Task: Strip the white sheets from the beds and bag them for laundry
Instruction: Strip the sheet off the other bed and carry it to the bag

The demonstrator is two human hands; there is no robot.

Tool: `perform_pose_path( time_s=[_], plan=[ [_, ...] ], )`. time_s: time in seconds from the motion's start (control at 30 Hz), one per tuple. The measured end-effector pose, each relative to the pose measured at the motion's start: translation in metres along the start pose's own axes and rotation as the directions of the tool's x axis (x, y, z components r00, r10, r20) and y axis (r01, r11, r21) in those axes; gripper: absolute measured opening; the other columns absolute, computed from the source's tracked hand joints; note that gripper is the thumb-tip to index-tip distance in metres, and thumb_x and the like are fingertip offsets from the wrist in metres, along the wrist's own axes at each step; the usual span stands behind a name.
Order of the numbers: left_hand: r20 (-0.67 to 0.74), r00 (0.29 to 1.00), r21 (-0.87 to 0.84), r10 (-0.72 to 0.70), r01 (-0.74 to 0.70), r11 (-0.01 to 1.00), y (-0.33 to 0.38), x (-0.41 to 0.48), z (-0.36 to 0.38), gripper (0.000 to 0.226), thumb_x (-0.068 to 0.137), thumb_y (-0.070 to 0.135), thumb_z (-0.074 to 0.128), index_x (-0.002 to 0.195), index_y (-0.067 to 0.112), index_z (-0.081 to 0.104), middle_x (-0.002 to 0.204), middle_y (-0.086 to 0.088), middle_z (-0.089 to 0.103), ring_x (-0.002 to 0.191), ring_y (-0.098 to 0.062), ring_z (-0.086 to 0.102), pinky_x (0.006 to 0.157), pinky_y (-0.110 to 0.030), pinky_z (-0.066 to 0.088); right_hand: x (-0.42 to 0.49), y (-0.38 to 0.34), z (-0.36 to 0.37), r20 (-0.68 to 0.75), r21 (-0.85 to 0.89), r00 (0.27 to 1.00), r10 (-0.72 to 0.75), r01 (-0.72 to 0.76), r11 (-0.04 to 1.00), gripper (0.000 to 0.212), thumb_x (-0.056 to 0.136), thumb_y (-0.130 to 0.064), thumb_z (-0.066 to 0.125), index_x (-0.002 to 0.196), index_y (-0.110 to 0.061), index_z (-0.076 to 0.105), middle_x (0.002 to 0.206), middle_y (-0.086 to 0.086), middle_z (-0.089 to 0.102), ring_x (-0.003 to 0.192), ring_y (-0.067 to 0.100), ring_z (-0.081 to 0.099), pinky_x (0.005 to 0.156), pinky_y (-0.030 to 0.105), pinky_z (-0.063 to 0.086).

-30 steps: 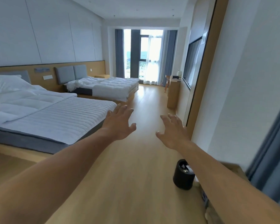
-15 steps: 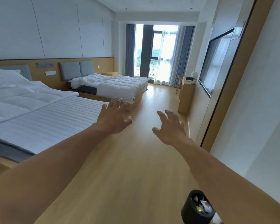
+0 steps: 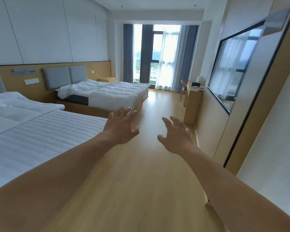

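A: Hands first?
B: Left hand [image 3: 122,129] and right hand [image 3: 176,136], both bare, stretched forward side by side yet apart. Fingers spread and loosely bent, gripping nothing, touching nothing.
A: Below them?
B: Pale wooden plank floor [image 3: 141,181]. Left hand seen at the foot corner of the near bed with the white ribbed mattress cover [image 3: 45,144], right hand further right of that bed.
A: The linen?
B: White quilt [image 3: 20,113] folded back toward the head end of the near bed. Beyond that bed, a second low bed on a wooden frame [image 3: 77,108], carrying rumpled white sheets [image 3: 70,91] bunched at the head end.
A: Further out?
B: Across the floor from the near bed, a narrow wooden worktop [image 3: 193,97] against the wall, with small items on top, too small to tell. Far beyond the near bed, a tall window with grey curtains [image 3: 157,56].
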State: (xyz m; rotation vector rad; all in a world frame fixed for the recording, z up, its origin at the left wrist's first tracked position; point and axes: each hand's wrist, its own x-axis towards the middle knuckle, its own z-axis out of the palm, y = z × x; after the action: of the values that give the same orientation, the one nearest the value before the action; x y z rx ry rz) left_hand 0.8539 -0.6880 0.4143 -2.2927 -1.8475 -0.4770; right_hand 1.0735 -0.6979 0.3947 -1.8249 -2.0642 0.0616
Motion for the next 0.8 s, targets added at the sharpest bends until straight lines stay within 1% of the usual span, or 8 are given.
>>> perform_pose_path(
  time_s=[0.1, 0.2, 0.3, 0.4, 0.53, 0.7, 0.8],
  plan=[
    [-0.022, 0.999, -0.009, -0.042, 0.042, 0.999, -0.003, 0.068, 0.024, 0.07, 0.096, 0.05, 0.049, 0.156, 0.027, 0.023, 0.166, -0.002, 0.017, 0.154, -0.023, 0.006, 0.121, -0.053, 0.013, 0.074, 0.031, 0.015, 0.004, 0.01, 1.0, -0.021, 0.021, 1.0, 0.074, 0.095, -0.046, 0.052, 0.157, -0.03, 0.016, 0.165, 0.001, 0.005, 0.153, 0.021, -0.003, 0.117, 0.055, 0.015],
    [-0.009, 0.996, 0.022, -0.085, 0.085, 0.996, -0.008, 0.132, 0.039, 0.069, 0.097, 0.051, 0.048, 0.156, 0.027, 0.023, 0.166, -0.002, 0.016, 0.154, -0.023, 0.005, 0.121, -0.053, 0.011, 0.148, 0.055, 0.021, 0.033, 0.02, 0.998, -0.051, 0.051, 0.999, 0.073, 0.095, -0.045, 0.052, 0.156, -0.03, 0.016, 0.165, 0.0, 0.004, 0.153, 0.02, -0.005, 0.117, 0.054, 0.015],
    [-0.031, 0.99, 0.044, -0.137, 0.139, 0.989, -0.019, 0.194, 0.055, 0.067, 0.098, 0.051, 0.047, 0.156, 0.026, 0.023, 0.165, -0.003, 0.018, 0.154, -0.025, 0.007, 0.121, -0.053, 0.013, 0.222, 0.07, 0.026, 0.019, 0.02, 0.995, -0.1, 0.099, 0.995, 0.07, 0.094, -0.044, 0.051, 0.154, -0.03, 0.018, 0.165, 0.0, 0.006, 0.152, 0.019, -0.004, 0.117, 0.053, 0.016],
    [-0.016, 0.987, 0.061, -0.163, 0.164, 0.985, -0.034, 0.247, 0.076, 0.067, 0.098, 0.052, 0.046, 0.156, 0.026, 0.023, 0.165, -0.004, 0.018, 0.154, -0.026, 0.008, 0.12, -0.053, 0.014, 0.288, 0.077, 0.043, 0.029, 0.026, 0.99, -0.14, 0.139, 0.99, 0.069, 0.093, -0.045, 0.053, 0.152, -0.03, 0.021, 0.164, 0.001, 0.009, 0.152, 0.019, -0.001, 0.115, 0.053, 0.018],
    [-0.022, 0.981, 0.082, -0.19, 0.192, 0.978, -0.065, 0.329, 0.11, 0.067, 0.098, 0.053, 0.045, 0.156, 0.027, 0.023, 0.165, -0.003, 0.018, 0.154, -0.025, 0.008, 0.121, -0.054, 0.013, 0.377, 0.082, 0.076, 0.031, 0.03, 0.983, -0.18, 0.179, 0.983, 0.064, 0.091, -0.044, 0.055, 0.148, -0.032, 0.026, 0.159, 0.001, 0.015, 0.15, 0.019, 0.003, 0.113, 0.053, 0.021],
    [-0.025, 0.982, 0.058, -0.186, 0.187, 0.981, -0.12, 0.439, 0.155, 0.067, 0.098, 0.051, 0.046, 0.156, 0.026, 0.023, 0.166, -0.004, 0.017, 0.154, -0.025, 0.007, 0.121, -0.055, 0.014, 0.503, 0.078, 0.115, 0.044, 0.008, 0.982, -0.182, 0.182, 0.983, 0.069, 0.091, -0.045, 0.055, 0.151, -0.032, 0.023, 0.162, -0.001, 0.01, 0.151, 0.02, 0.0, 0.115, 0.054, 0.019],
    [0.005, 0.983, 0.06, -0.185, 0.184, 0.981, -0.153, 0.507, 0.174, 0.067, 0.097, 0.05, 0.046, 0.156, 0.027, 0.023, 0.165, -0.004, 0.017, 0.154, -0.025, 0.006, 0.121, -0.054, 0.014, 0.579, 0.077, 0.132, 0.043, 0.002, 0.984, -0.173, 0.173, 0.985, 0.069, 0.092, -0.045, 0.055, 0.151, -0.033, 0.022, 0.162, -0.001, 0.011, 0.151, 0.019, 0.0, 0.115, 0.053, 0.019]
  ],
)
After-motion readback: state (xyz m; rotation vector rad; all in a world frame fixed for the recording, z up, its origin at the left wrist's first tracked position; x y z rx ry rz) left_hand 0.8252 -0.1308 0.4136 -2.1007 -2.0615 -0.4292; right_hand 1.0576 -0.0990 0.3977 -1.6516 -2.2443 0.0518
